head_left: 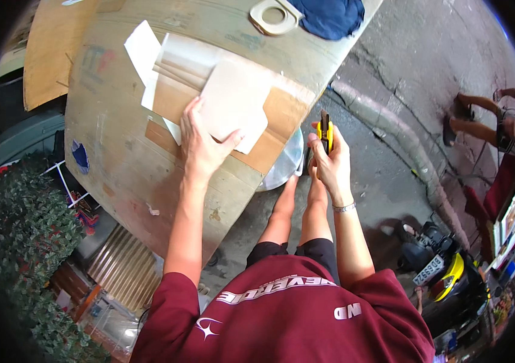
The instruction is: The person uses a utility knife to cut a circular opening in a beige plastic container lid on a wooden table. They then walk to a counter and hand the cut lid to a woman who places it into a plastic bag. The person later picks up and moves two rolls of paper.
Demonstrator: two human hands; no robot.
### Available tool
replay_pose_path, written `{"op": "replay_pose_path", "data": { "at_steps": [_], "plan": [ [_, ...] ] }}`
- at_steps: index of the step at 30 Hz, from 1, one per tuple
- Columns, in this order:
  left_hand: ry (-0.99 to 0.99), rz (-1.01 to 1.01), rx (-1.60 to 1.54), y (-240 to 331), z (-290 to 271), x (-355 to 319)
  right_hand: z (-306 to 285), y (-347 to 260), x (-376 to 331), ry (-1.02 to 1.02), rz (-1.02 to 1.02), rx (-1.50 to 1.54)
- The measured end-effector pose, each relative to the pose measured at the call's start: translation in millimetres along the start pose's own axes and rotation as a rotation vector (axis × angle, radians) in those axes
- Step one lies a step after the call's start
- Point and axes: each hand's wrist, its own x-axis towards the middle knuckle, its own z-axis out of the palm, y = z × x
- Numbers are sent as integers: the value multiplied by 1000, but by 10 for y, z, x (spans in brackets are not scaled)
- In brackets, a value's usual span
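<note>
My left hand (200, 145) rests fingers spread at the near left edge of a white card piece (236, 100), with the thumb lying over its lower corner. Beneath that piece lies a larger sheet of brown cardboard (281, 115) with a pale, creased upper flap. A narrow white strip (142, 51) sticks out at its far left. My right hand (332, 160), raised just off the table's right edge, is closed around a yellow-and-black utility knife (325, 134) pointing away from me. No blade can be made out.
The worn wooden table (130, 163) carries a beige tape roll (272, 16) and dark blue cloth (333, 15) at its far end. A round translucent stool top (288, 163) shows beneath its right edge. A parked motorbike (445, 272) stands right, leafy plants (28, 230) left; another person's legs (481, 121) show far right.
</note>
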Motion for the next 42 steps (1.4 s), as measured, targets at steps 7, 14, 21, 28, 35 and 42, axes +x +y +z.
{"op": "replay_pose_path", "data": {
  "at_steps": [7,14,21,28,35,42],
  "plan": [
    [-14,-131,-132,7,-46,74,-196,262,-200,24,94,144],
    [24,-378,-553,110,-175,96,-489,405,-213,82,102,213],
    [21,-446,-345,137,-161,94,-460,360,-181,67,79,189],
    [-204,274,334,261,-428,766,-459,331,-159,26,70,115],
    [-642,418,406,218,-481,1329,-482,266,-180,-34,112,156],
    [-693,37,44,218,-984,1236,-550,241,-185,-94,76,262]
  ]
}}
